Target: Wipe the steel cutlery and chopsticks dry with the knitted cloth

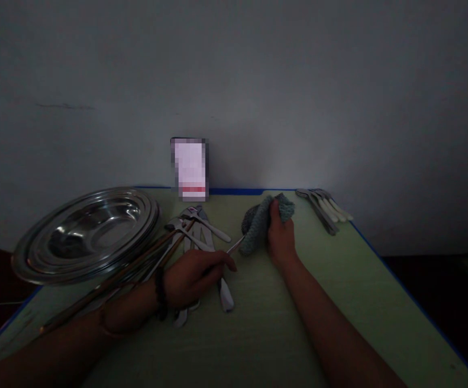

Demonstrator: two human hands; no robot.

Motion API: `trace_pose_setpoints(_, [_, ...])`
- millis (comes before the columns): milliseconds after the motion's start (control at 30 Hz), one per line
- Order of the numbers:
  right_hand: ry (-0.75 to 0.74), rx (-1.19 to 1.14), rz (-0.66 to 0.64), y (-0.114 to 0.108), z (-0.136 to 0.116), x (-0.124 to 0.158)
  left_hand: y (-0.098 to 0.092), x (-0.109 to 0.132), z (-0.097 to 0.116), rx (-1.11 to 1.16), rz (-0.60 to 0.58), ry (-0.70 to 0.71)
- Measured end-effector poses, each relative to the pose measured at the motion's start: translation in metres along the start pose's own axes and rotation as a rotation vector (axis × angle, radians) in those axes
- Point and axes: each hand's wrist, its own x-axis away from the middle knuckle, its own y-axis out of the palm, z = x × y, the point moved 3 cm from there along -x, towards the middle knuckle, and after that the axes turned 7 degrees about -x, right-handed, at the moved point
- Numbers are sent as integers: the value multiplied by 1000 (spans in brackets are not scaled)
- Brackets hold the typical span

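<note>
My left hand (201, 274) is closed on the thin metal handle of a piece of cutlery (236, 246). Its other end disappears into a grey-green cloth (257, 226), so its kind is hidden. The cloth is gripped in my right hand (281, 237), thumb on top, and folded around that end. Beneath and behind my left hand lies a loose pile of metal spoons (213, 229) and other cutlery, partly covered by the hand. Several long brown chopsticks (137, 263) slant out of this pile toward the near left, passing behind my left forearm.
Stacked shiny metal basins (153, 226) stand on the left of the pale green table (266, 334). At the far right edge lies a row of spoons (318, 207), some with white handles. A blurred, lit phone (190, 167) leans against the grey wall (298, 97) behind.
</note>
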Motion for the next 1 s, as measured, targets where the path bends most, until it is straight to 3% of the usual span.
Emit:
trace_pose_setpoints(167, [25,-4,26,-2,3,-1,-1,0,0,2,-2,18])
trace_pose_setpoints(333, [-97,99,-130,0,1,-2,1,1,-2,-20,-3,3])
trace_pose_setpoints(433, [-92,108,-189,2,-1,-2,1,2,-2,-27,-1,5])
trace_pose_setpoints(733, [-105,-8,-128,1,9,-7,0,0,-2,-58,-28,28])
trace_pose_setpoints(1000, [-174,100,-96,1,-2,-2,0,1,0,-40,-22,52])
